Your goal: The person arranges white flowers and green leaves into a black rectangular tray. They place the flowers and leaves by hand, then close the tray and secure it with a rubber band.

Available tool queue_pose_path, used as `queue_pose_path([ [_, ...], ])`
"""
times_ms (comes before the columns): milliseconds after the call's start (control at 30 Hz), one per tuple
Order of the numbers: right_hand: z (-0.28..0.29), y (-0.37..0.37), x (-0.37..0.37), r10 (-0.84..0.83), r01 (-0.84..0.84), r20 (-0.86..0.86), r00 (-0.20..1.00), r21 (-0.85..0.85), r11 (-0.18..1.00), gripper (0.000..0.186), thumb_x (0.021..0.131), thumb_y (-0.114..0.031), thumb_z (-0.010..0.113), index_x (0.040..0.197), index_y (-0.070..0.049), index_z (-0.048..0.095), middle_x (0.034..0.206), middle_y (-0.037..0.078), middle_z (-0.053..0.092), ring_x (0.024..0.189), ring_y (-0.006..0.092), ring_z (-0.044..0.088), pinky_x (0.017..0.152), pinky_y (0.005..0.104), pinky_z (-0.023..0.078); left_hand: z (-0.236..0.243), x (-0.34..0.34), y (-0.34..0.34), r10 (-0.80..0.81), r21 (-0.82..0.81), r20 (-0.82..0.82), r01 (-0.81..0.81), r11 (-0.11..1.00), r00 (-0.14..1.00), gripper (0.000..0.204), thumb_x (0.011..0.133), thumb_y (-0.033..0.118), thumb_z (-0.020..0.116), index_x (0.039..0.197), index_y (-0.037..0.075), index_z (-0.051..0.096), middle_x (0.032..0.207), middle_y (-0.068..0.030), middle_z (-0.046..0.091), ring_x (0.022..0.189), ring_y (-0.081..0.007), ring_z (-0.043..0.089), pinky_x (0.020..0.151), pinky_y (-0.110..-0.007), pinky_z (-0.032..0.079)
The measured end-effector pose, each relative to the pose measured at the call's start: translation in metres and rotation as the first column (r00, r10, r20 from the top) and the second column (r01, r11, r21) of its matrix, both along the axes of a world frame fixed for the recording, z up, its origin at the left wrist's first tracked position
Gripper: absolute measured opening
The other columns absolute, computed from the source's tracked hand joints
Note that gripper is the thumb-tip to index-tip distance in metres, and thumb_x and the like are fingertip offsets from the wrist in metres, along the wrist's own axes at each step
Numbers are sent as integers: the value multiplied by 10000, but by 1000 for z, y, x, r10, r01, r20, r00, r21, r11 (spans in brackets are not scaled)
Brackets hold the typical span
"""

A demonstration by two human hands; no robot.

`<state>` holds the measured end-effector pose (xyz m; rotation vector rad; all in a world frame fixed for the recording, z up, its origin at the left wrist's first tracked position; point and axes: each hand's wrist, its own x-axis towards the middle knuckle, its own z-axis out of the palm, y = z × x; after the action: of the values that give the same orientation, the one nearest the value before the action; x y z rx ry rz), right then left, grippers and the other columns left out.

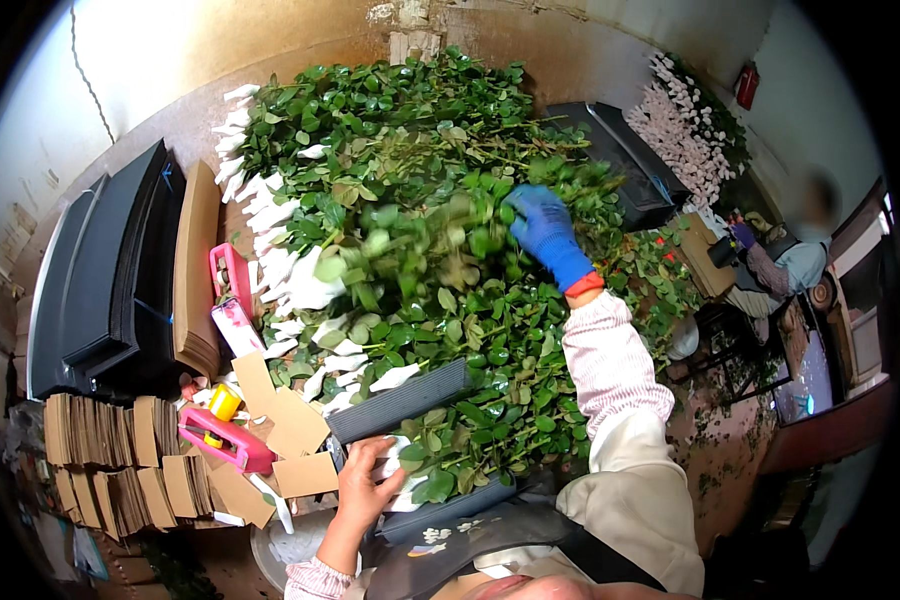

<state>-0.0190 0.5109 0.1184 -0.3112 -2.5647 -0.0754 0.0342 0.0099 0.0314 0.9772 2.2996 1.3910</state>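
Observation:
My bare left hand [363, 484] is at the table's near edge. Its fingers and thumb curve around a white-sleeved flower head [400, 492], beside a dark grey corrugated board [405, 398]. My right hand [545, 228], in a blue glove with an orange-red cuff, is farther out over the pile. It is closed on leafy rose stems [470, 235], partly hidden by foliage. Leaves and a white-covered head [313, 280] to its left are smeared by motion. Beneath lies a broad pile of green rose stems [370, 120], white-sleeved heads mostly pointing left.
Pink tape dispensers [228, 440] and cardboard pieces [295, 428] lie left of the pile. Behind them stand black boards [115, 270]; stacked cardboard [90, 430] is nearer. A black box [620, 160] and pale pink flowers [680, 125] are far right. A co-worker [795, 260] sits at right.

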Motion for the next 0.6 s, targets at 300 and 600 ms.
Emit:
queue_pose_path([
  [300, 44, -15, 12, 20, -23, 13, 1000, 287, 958, 304, 837, -170, 708, 1138, -122, 701, 1113, 80, 695, 1144, 281, 635, 1111, 498, 400, 0, 0, 3, 6, 43, -10, -5, 999, 1000, 482, 783, 97, 826, 1234, 90, 654, 1196, -116, 662, 1007, -264, 692, 862, -348, 574],
  [600, 53, -18, 41, 19, -23, 30, 999, 150, 988, 331, 754, -80, 709, 1083, -103, 687, 1113, 120, 677, 1147, 314, 620, 1136, 498, 403, 0, 1, 8, 6, 29, 68, -8, 1000, 998, 488, 776, 49, 798, 1239, 53, 643, 1199, -119, 666, 1053, -257, 681, 918, -355, 550],
])
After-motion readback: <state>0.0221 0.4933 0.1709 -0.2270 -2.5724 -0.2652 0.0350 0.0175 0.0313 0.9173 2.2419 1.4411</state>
